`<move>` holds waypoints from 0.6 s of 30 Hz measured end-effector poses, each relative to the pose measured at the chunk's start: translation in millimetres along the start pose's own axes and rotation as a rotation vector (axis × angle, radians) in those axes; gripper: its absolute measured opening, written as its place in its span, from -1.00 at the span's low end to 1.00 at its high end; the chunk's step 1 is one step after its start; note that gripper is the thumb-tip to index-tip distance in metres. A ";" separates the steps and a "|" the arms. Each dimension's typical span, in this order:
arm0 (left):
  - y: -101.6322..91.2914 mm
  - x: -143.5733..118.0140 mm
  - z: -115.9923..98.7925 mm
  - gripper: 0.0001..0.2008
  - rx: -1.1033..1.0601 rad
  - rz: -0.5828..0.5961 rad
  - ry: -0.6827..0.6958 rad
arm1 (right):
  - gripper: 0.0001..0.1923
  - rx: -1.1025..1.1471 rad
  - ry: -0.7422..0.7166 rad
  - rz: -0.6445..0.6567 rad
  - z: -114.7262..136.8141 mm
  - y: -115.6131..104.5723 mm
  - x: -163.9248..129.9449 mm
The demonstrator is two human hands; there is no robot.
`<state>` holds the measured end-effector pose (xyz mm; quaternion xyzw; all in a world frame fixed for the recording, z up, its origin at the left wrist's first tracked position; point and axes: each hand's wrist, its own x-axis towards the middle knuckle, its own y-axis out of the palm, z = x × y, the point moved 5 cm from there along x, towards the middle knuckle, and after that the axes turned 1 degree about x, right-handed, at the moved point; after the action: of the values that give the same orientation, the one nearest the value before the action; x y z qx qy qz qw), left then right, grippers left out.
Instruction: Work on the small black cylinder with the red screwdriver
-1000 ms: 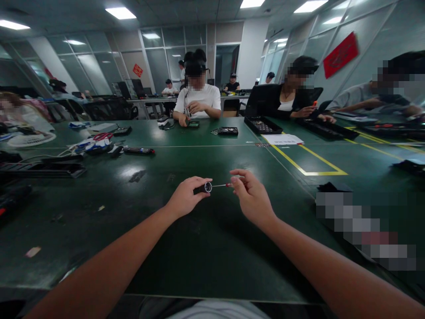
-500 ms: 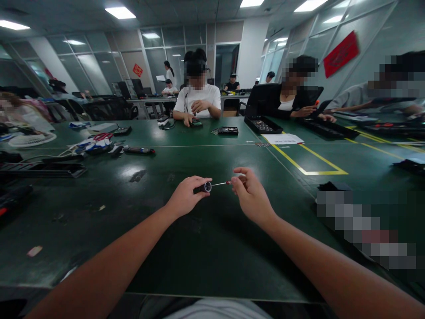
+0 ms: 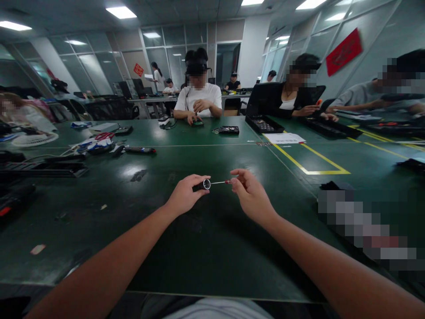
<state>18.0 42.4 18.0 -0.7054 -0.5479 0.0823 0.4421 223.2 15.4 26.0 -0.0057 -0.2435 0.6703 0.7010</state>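
My left hand [image 3: 186, 193] is closed around a small black flashlight [image 3: 206, 184], a short tube whose round, silver-rimmed end faces me and to the right. Between the thumb and fingers of my right hand [image 3: 250, 192] is a thin screwdriver [image 3: 219, 182] with a red part by its shank. Its bright shank runs level to the left, with the tip at the rim of the flashlight's end. Whether the tip touches or sits inside is too small to tell. Most of the screwdriver's handle is hidden by my right hand. Both hands are above the green table [image 3: 212, 248].
At the left lie a utility knife [image 3: 141, 150], red-handled scissors [image 3: 105, 136] and black cases. Across the table a person in a white shirt [image 3: 199, 99] works with a small device. Black trays [image 3: 264, 124] and a paper sheet [image 3: 283, 138] lie to the right, beside a blurred-out object [image 3: 361, 226].
The flashlight and screwdriver have barely shifted, and the fingers of my right hand are curled slightly more. The view has moved a little. In the background, a standing person has moved left.
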 end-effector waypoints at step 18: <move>1.4 -0.8 1.1 -0.57 -0.006 0.022 0.014 | -0.66 0.060 0.032 0.033 1.1 0.2 -0.1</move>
<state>18.0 42.3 16.0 -0.7133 -0.5374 0.0805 0.4427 222.6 14.9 26.9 0.0007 -0.2119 0.6885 0.6936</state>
